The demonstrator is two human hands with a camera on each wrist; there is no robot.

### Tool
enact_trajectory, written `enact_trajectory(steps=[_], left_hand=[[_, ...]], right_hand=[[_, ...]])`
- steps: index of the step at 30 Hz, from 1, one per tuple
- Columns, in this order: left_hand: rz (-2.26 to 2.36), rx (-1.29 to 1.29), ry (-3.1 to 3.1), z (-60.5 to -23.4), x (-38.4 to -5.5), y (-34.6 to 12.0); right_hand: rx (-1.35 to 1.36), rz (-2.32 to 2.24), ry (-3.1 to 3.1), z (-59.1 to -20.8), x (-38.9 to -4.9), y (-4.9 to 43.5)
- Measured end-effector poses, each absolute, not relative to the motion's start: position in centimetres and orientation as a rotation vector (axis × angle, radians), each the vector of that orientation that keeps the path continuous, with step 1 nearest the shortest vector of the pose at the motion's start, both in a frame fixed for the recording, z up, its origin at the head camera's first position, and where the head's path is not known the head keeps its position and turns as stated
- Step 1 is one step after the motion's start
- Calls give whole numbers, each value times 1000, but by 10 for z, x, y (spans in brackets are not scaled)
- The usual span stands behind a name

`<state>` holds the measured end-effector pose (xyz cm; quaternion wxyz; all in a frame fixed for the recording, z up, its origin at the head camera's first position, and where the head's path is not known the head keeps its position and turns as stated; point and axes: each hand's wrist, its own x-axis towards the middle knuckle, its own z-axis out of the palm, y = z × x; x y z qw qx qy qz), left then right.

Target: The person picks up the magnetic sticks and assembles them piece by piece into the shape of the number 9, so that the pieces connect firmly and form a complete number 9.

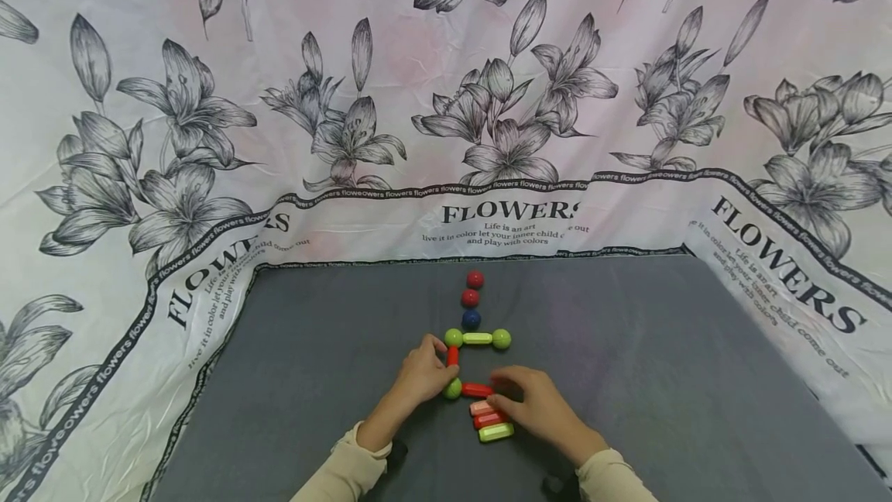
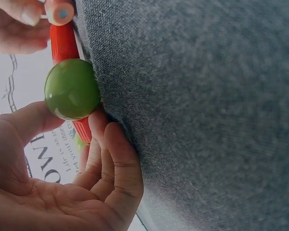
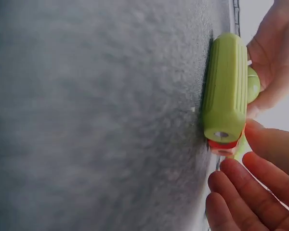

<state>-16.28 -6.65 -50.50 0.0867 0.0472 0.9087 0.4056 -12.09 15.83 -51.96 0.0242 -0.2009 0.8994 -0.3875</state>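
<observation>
My left hand pinches a red magnetic stick between thumb and fingers, beside a green ball at its near end. At the stick's far end sits another green ball, joined to a yellow-green stick and a third green ball. A second red stick runs right from the near ball. My right hand has its fingers loosely bent around this stick's right end. Its thumb tip is over a row of loose sticks: pink, red and yellow-green.
Two red balls and a dark blue ball stand in a line behind the shape. Grey cloth covers the table. A white flower-printed sheet hangs at the back and sides.
</observation>
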Motion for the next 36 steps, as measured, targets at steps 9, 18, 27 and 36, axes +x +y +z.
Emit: enact_trajectory(steps=[9, 18, 27, 36], left_hand=[[1192, 111, 2704, -507, -164, -66], [1205, 112, 2693, -506, -163, -66], [1199, 108, 2696, -505, -163, -66], [1212, 118, 2703, -504, -164, -66]], right_hand=[[-627, -1211, 2772, -523, -114, 164], [-642, -1213, 2764, -523, -113, 162], [-698, -1190, 2755, -523, -120, 162], [-747, -1141, 2743, -522, -123, 161]])
